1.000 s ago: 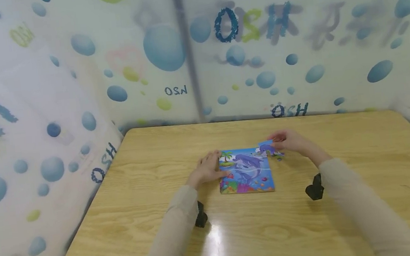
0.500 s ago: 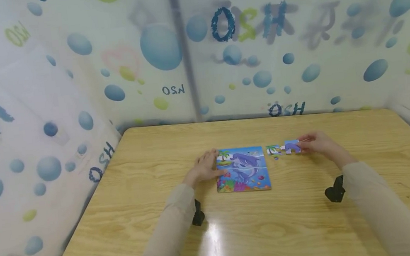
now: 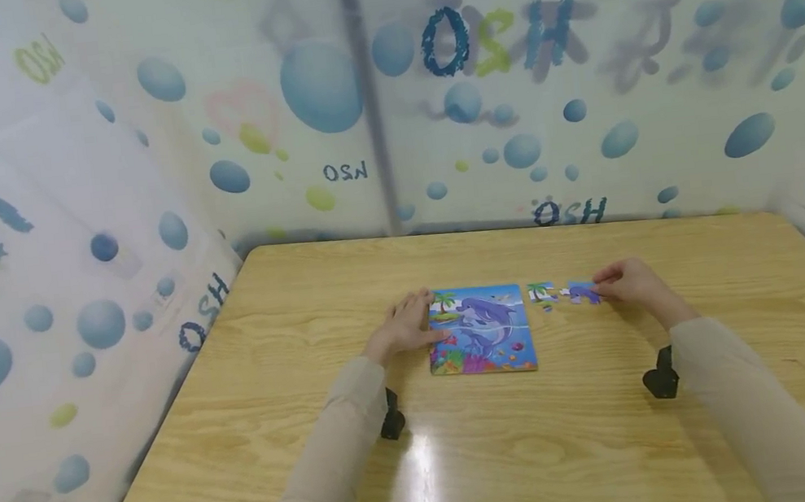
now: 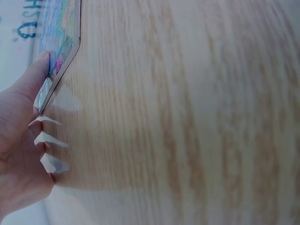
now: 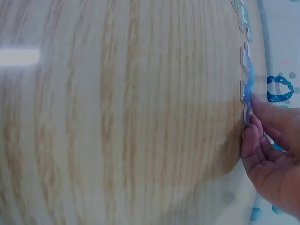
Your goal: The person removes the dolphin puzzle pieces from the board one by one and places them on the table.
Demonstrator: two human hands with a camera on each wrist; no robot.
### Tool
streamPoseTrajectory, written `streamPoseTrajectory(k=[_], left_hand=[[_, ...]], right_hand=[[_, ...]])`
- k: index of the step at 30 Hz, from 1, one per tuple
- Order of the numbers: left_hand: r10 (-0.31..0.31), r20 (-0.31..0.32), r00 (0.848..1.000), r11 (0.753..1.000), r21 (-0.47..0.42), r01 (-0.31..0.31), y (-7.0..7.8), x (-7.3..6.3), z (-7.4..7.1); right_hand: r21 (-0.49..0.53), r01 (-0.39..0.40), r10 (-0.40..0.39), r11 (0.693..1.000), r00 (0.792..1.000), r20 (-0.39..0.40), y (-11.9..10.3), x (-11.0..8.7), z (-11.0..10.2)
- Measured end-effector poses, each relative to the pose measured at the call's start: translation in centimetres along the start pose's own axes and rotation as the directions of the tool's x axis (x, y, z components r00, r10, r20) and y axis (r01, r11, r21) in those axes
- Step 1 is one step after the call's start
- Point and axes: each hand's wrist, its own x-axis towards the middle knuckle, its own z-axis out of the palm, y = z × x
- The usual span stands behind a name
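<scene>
A square dolphin jigsaw puzzle (image 3: 482, 349) lies flat on the wooden table. At its left side rests my left hand (image 3: 402, 331), fingers extended along the edge and thumb on the picture. The left wrist view shows that thumb on the board (image 4: 61, 40), the other fingertips down by its edge. Right of the puzzle, my right hand (image 3: 630, 284) pinches a blue and purple puzzle piece (image 3: 583, 292) by its right end, low over the table. A palm-tree puzzle piece (image 3: 541, 292) lies between the puzzle and the held piece.
A small loose puzzle bit (image 3: 547, 309) shows just below the palm-tree piece. Black wrist mounts (image 3: 661, 375) hang under both sleeves. Behind the wooden table (image 3: 512, 452) stands a pale curtain (image 3: 244, 79) with blue and green bubbles.
My right hand has moved right, carrying the puzzle piece from the puzzle's upper right corner to beyond the palm-tree piece, which now shows. My left hand has stayed on the puzzle's left edge.
</scene>
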Motion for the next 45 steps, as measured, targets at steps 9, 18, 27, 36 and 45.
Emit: streamPoseTrajectory(k=[9,18,27,36,45], left_hand=[[-0.014,0.0,1.0,1.0,0.0,0.014,-0.3,0.0,0.0],[-0.003,-0.011,1.0,1.0,-0.015,0.003,-0.5,0.0,0.1],[-0.004,-0.012,1.0,1.0,-0.005,0.004,-0.4,0.1,0.5],[0.01,-0.006,1.0,1.0,-0.029,-0.01,-0.3,0.0,0.4],[-0.02,-0.009,1.0,1.0,0.004,0.02,-0.2,0.2,0.3]], right_hand=[[-0.089,0.048,-0.051,0.995,0.998,-0.032,-1.2,0.0,0.6],[-0.103,0.264,-0.254,0.959,0.962,0.103,-4.8,1.0,3.1],[-0.149,0.403,-0.37,0.903,0.905,0.208,-8.0,1.8,6.0],[-0.268,0.358,-0.298,0.894,0.924,0.238,-9.6,2.2,7.2],[-0.299,0.362,-0.281,0.883,0.918,0.28,-10.2,2.6,7.2]])
